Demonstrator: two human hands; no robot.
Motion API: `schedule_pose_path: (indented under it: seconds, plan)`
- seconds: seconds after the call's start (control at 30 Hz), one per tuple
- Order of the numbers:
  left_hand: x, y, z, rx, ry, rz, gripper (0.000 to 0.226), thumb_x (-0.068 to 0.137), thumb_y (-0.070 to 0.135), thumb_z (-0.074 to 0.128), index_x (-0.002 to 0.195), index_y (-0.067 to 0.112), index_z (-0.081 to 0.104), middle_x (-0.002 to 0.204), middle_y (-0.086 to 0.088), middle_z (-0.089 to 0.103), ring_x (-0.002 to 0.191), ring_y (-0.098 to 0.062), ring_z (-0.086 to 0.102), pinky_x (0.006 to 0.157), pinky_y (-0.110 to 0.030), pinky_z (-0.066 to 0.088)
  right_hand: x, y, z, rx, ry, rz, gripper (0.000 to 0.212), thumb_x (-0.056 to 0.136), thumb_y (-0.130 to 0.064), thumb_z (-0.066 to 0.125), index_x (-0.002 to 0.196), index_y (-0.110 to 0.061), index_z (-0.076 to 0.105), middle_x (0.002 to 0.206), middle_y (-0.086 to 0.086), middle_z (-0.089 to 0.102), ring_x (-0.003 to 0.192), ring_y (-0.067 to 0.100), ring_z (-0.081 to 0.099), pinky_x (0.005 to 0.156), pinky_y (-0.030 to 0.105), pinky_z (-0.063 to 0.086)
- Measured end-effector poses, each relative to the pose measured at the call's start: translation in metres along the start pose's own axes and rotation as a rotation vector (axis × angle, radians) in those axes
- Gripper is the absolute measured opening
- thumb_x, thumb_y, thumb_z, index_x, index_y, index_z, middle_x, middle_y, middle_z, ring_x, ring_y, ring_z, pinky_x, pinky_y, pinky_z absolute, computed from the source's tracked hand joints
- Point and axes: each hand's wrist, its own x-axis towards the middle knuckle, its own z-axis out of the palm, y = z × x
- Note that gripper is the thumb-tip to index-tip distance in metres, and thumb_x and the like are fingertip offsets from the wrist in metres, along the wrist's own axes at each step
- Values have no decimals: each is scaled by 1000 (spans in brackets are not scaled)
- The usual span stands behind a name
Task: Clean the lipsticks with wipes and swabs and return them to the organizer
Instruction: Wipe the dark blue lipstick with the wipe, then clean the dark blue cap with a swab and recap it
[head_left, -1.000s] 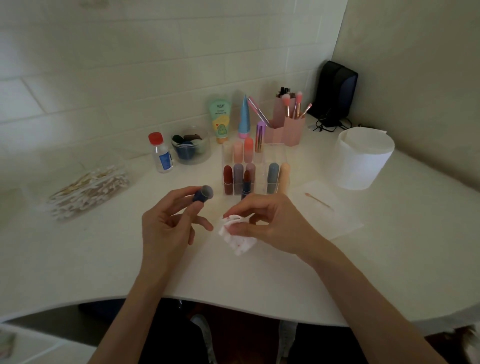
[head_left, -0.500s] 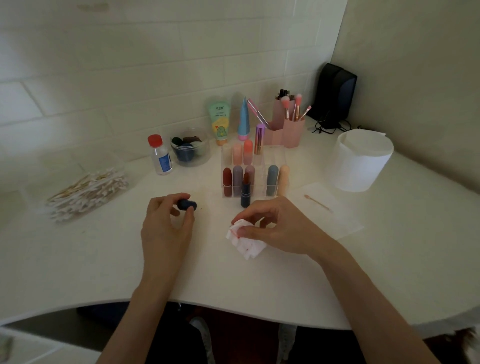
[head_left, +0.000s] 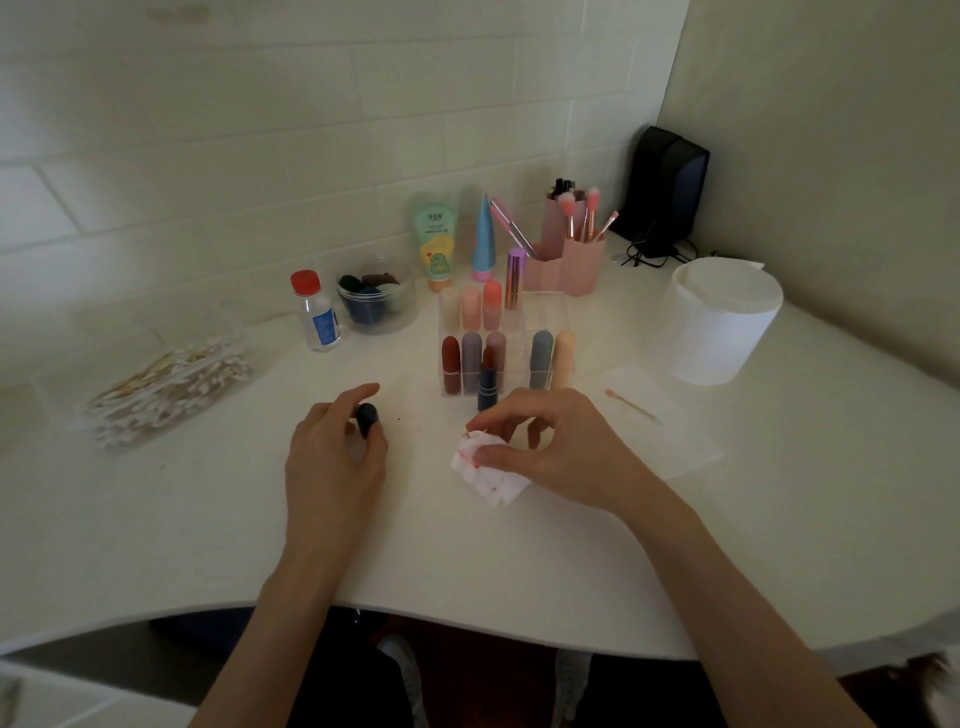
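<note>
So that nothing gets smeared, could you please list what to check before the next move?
1. Left hand holds the dark cap: ok.
2. Right hand pinches the wipe: ok.
3. Wipe clean: not ok, red stains.
4. Open lipstick upright in front of the organizer: ok.
5. Free front-row slot: ok, a gap shows.
6. Lipstick tip clean: cannot tell.

Navy lipstick (head_left: 487, 387): uncapped w/ red bullet exposed, upright, just in front of clear organizer (head_left: 546, 319). Navy cap (head_left: 367, 418): held low, table contact unclear. Crumpled wipe (head_left: 491, 475): red-stained, pinched. Used swab (head_left: 631, 406): flat, rt of organizer, tip pinkish.
</note>
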Motion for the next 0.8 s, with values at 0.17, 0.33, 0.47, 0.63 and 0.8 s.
schedule_pose_path:
  seconds: [0.17,0.33,0.47,0.63,0.8]
  plan:
    - [1,1,0,-5,-27,-37,43,92,21,69,134,26,59,120,1,57,102,-14,58,88,-33,49,0,-5,6,-85,-7,3,30,83,-36,83,111,-26,79,94,-19,71,87,-3,63,72,6,44]
    - [-3,13,-7,-69,100,30,46,90,20,71,133,24,58,132,1,48,118,-19,54,96,-34,49,2,-5,6,-114,-33,30,27,87,-43,77,110,-28,78,97,-17,74,86,-2,64,70,9,44]
    - [-9,26,-10,-57,206,166,38,90,9,67,126,19,63,128,-3,52,115,-22,56,91,-28,47,2,-4,6,-130,-47,45,24,90,-41,75,111,-29,78,99,-19,74,88,-2,65,68,10,46]
    - [-12,33,-12,-116,216,282,30,89,1,64,117,9,67,110,-5,60,90,-14,58,84,-10,41,2,-3,6,-71,-30,61,20,91,-38,75,108,-28,79,97,-18,74,89,1,65,69,13,47]
    - [-11,50,2,-197,11,220,23,93,15,64,116,16,68,102,6,69,88,-4,62,81,-12,47,2,-1,4,-81,31,42,20,88,-38,78,104,-25,80,92,-19,73,88,2,65,70,11,46]
